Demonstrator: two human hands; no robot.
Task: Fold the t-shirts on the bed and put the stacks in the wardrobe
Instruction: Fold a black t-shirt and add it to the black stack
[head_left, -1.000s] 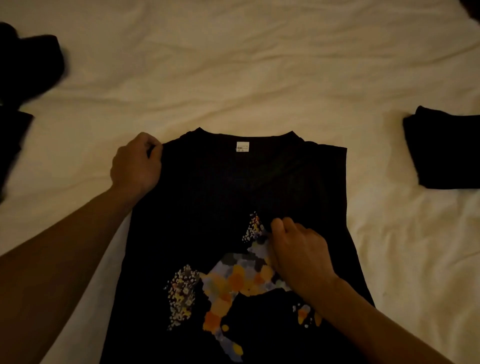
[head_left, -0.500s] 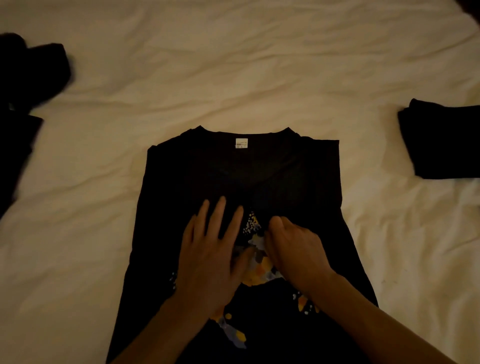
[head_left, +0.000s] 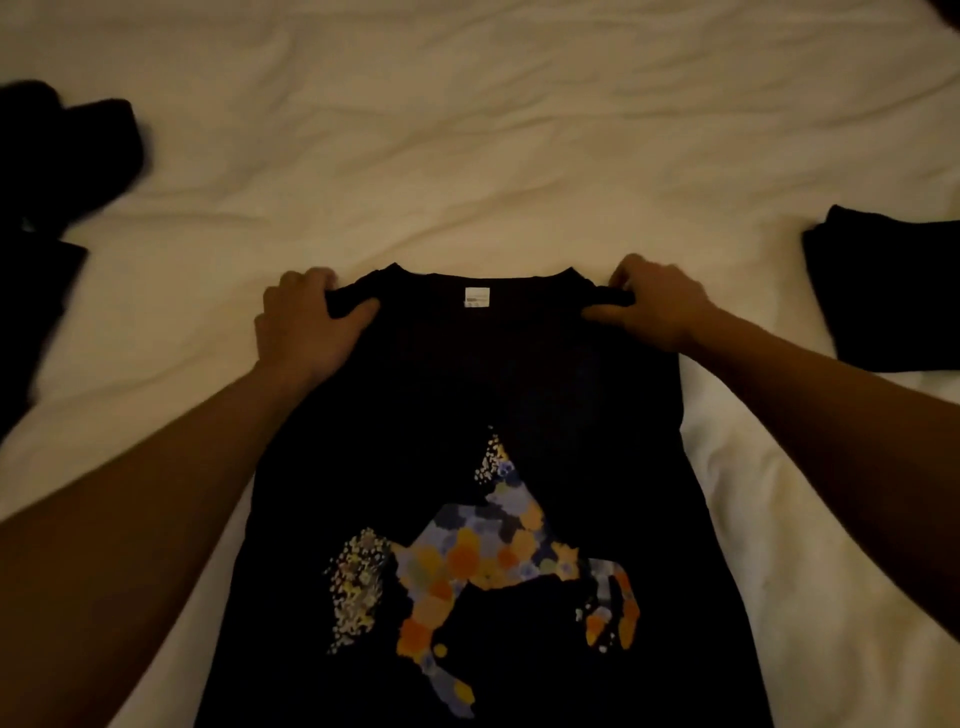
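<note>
A black t-shirt (head_left: 483, 395) with a multicoloured horse print lies flat on the white bed sheet (head_left: 467, 156), collar away from me, its sides folded inward. My left hand (head_left: 306, 325) pinches the shirt's top left shoulder corner. At the top right shoulder corner my right hand (head_left: 657, 306) grips the cloth the same way. A white label shows inside the collar between the two hands.
A folded black garment (head_left: 888, 296) rests on the sheet at the right edge. Loose dark clothes (head_left: 57, 166) are heaped at the left edge. Wrinkled sheet stretches beyond the shirt's collar.
Both hands left the middle of the shirt near the print and moved up and apart to the shoulder corners, where each took hold of the cloth.
</note>
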